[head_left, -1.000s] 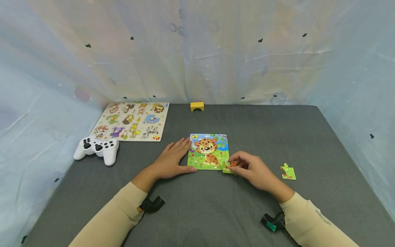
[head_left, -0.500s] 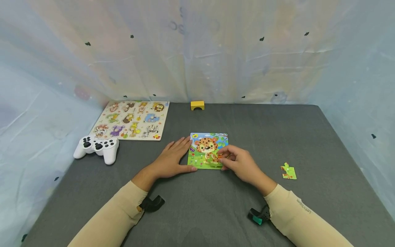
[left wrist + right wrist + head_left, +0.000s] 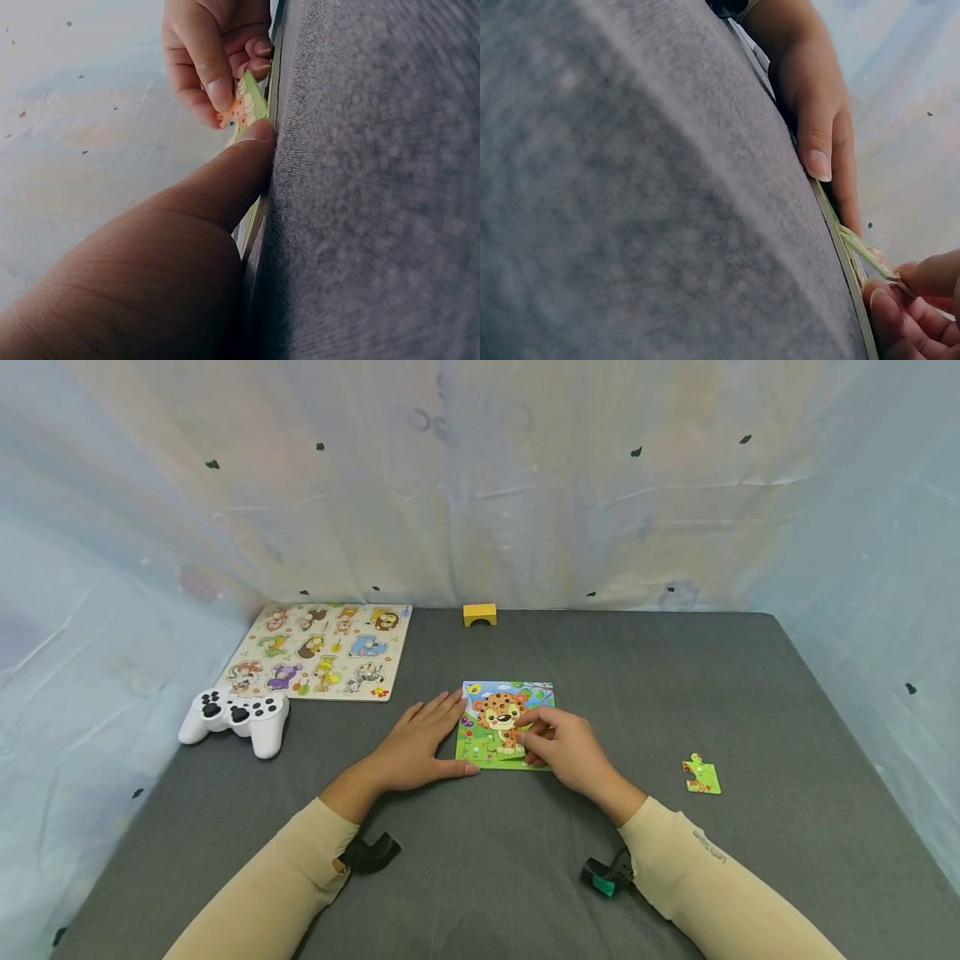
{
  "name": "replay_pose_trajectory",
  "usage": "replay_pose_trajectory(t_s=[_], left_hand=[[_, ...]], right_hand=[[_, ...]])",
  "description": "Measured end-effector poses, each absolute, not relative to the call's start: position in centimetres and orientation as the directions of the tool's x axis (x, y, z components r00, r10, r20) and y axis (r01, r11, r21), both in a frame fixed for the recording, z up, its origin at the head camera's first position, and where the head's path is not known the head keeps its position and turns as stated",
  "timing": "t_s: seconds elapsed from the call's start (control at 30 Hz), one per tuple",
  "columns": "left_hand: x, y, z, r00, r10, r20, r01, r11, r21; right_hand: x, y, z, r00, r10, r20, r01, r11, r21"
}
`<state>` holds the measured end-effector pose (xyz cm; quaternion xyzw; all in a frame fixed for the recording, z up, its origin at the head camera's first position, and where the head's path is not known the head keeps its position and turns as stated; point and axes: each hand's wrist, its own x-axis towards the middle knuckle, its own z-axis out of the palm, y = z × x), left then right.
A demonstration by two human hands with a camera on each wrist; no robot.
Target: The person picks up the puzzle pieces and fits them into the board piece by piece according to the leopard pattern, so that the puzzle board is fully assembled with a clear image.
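Note:
A square leopard puzzle board (image 3: pixel 480 747) lies flat in the middle of the table. My left hand (image 3: pixel 420 747) rests beside it with fingers spread, fingertips and thumb touching its left edge. Over the board's lower right part, my right hand (image 3: pixel 566 747) pinches a green and orange puzzle piece (image 3: pixel 251 96) between thumb and fingers. In the right wrist view the piece (image 3: pixel 866 255) is tilted, one edge down near the board and the pinched edge raised. Those fingers hide part of the board. A loose green puzzle piece (image 3: pixel 702 775) lies farther right.
At the back left lies an animal peg board (image 3: pixel 337 652). A white game controller (image 3: pixel 236 718) sits at its front corner. A yellow arch block (image 3: pixel 480 614) stands at the table's back edge, in front of the hanging sheet (image 3: pixel 525 510).
My right hand has moved left from the board's lower right corner, carrying the pinched puzzle piece over the board. My left hand stays in place.

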<state>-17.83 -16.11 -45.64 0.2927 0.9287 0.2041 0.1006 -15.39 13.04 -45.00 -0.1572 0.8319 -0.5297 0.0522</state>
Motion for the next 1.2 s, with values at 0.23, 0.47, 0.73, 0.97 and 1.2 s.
replay_pose_trajectory(t_s=[0.23, 0.47, 0.73, 0.97, 1.2], left_hand=[[-17.9, -16.1, -46.0, -0.809, 0.585, -0.064, 0.501, 0.741, 0.448], [-17.9, -16.2, -46.3, -0.808, 0.586, -0.055, 0.502, 0.735, 0.457], [-17.8, -16.1, -45.7, -0.807, 0.588, -0.063, 0.501, 0.737, 0.453], [-18.0, -16.1, -46.0, -0.806, 0.590, -0.052, 0.507, 0.732, 0.455], [-18.0, -16.3, -46.3, -0.808, 0.588, -0.043, 0.505, 0.728, 0.464]], right_hand=[[-15.3, 13.2, -45.1, -0.942, -0.319, 0.106, -0.255, 0.472, -0.844], [-14.9, 13.8, -45.1, -0.903, -0.358, 0.238, -0.406, 0.528, -0.746], [-14.1, 14.0, -44.5, -0.698, -0.657, 0.285, -0.709, 0.578, -0.404], [-13.8, 13.9, -44.5, -0.625, -0.742, 0.242, -0.777, 0.561, -0.285], [-13.7, 14.0, -44.4, -0.632, -0.751, 0.192, -0.768, 0.575, -0.281]])
